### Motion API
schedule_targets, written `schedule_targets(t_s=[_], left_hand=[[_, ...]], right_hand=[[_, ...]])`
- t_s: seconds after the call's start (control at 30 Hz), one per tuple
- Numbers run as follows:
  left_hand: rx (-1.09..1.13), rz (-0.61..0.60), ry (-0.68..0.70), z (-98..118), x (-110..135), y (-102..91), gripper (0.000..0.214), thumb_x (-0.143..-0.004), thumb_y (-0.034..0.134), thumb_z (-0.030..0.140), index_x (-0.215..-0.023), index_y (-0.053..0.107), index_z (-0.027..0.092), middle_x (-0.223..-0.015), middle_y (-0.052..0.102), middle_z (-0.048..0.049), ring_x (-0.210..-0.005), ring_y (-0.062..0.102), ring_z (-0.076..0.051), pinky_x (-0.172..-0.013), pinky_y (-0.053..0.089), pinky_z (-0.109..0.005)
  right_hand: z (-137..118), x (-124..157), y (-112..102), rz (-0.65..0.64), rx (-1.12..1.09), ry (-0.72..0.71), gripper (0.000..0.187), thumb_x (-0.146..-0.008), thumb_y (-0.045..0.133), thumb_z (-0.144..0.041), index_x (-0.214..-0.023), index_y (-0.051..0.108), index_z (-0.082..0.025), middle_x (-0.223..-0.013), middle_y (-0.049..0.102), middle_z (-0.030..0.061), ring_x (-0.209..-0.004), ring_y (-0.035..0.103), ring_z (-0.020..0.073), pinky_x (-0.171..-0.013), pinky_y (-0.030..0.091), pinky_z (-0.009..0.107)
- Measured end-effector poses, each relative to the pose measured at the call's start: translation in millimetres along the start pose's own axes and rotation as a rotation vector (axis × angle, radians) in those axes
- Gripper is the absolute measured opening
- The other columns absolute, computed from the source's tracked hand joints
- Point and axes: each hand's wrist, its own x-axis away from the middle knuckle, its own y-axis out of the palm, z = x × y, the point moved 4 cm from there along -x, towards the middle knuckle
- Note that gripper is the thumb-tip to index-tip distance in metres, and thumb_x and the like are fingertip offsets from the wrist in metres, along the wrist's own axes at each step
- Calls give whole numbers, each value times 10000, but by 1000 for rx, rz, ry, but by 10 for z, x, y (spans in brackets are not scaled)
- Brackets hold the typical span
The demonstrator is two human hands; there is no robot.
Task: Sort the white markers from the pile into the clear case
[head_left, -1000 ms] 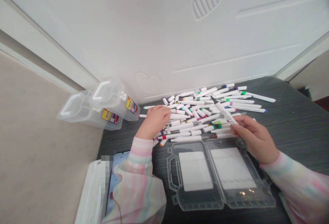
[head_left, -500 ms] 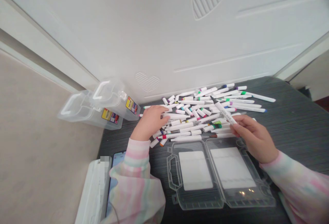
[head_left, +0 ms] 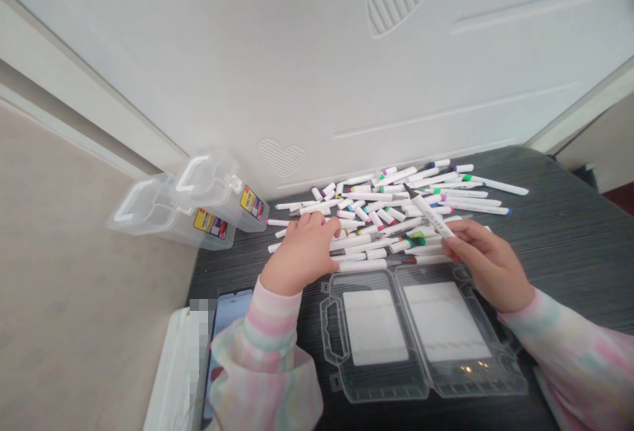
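A heap of white markers (head_left: pixel 391 213) with coloured caps and bands lies on the dark table (head_left: pixel 569 233). My right hand (head_left: pixel 488 263) pinches one uncapped white marker (head_left: pixel 426 212), its dark tip pointing up and away. My left hand (head_left: pixel 303 253) rests palm down on the near left edge of the heap, fingers curled over some markers and loose caps; what sits under the fingers is hidden. An open clear plastic case (head_left: pixel 421 338) with two white inserts lies flat just in front of the heap, between my arms.
Two clear lidded boxes (head_left: pixel 198 203) with white handles and yellow labels stand at the table's far left corner. A white panelled headboard (head_left: pixel 347 55) rises behind the table. A phone (head_left: pixel 225 315) and a white object (head_left: pixel 173 371) lie by my left sleeve.
My left hand has slid toward me, from the far left of the heap to its near edge beside the case. My right hand keeps the same marker almost still.
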Motion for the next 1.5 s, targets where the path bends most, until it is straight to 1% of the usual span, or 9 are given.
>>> schedule_targets(t_s=[0.13,0.23,0.43,0.63,0.73,1.0,1.17,1.3,1.5], left_hand=[[-46,-87,-43,46,26,22,85,-633,539,186,-702,583,207,-719,612,-46,-737,567,-219,-674,426,-340],[-67,-99,-80,59,39,27,101,-643,500,156,-628,596,183,-677,637,-72,-662,591,-228,-599,433,-336],[-99,-85,-127,60,40,34,135,-634,506,147,-696,625,166,-742,661,-108,-707,612,-251,-598,440,-337],[-96,-72,-131,41,11,60,145,-646,477,122,-652,617,160,-669,646,-106,-679,612,-246,-585,440,-330],[-87,-35,-120,20,10,26,157,-655,462,112,-655,609,165,-697,643,-105,-696,606,-251,-593,434,-331],[-47,56,-110,-128,32,-82,131,-704,460,158,-732,577,211,-770,641,-47,-699,580,-196,-563,388,-268],[-40,105,-138,-215,25,-117,120,-739,449,208,-802,551,218,-788,634,-38,-709,570,-197,-570,374,-270],[-51,134,-184,-284,-8,-101,138,-759,428,214,-844,537,211,-806,634,-47,-737,573,-209,-584,374,-277],[-58,126,-205,-349,-48,-46,175,-747,421,185,-870,543,211,-847,636,-50,-758,573,-202,-604,383,-273]], right_hand=[[6,3,-6,12,7,-7,130,-784,489,-319,-818,548,-209,-581,469,-37,-539,419,105,-513,326,238],[-1,5,-5,12,-7,-15,123,-787,488,-314,-826,547,-214,-588,469,-39,-539,416,102,-509,324,233],[-10,7,-4,15,15,-12,118,-788,490,-309,-825,548,-214,-580,468,-40,-530,414,101,-504,321,233],[11,2,-3,13,6,-9,124,-787,491,-317,-829,548,-215,-589,471,-39,-535,417,106,-507,323,237],[7,5,-14,12,1,-13,124,-790,488,-314,-833,548,-214,-592,469,-38,-538,416,105,-508,325,235],[6,-1,-4,14,4,-5,126,-785,493,-317,-828,547,-212,-589,476,-39,-536,422,103,-511,331,235],[6,-5,3,4,-1,-7,128,-788,488,-308,-833,544,-203,-584,474,-36,-534,422,104,-513,330,239],[-7,-2,-4,5,-1,-17,130,-785,487,-310,-822,545,-200,-580,470,-36,-526,419,103,-504,329,237],[1,0,-8,16,9,-12,125,-780,491,-315,-815,548,-210,-577,480,-40,-524,427,99,-500,336,229]])
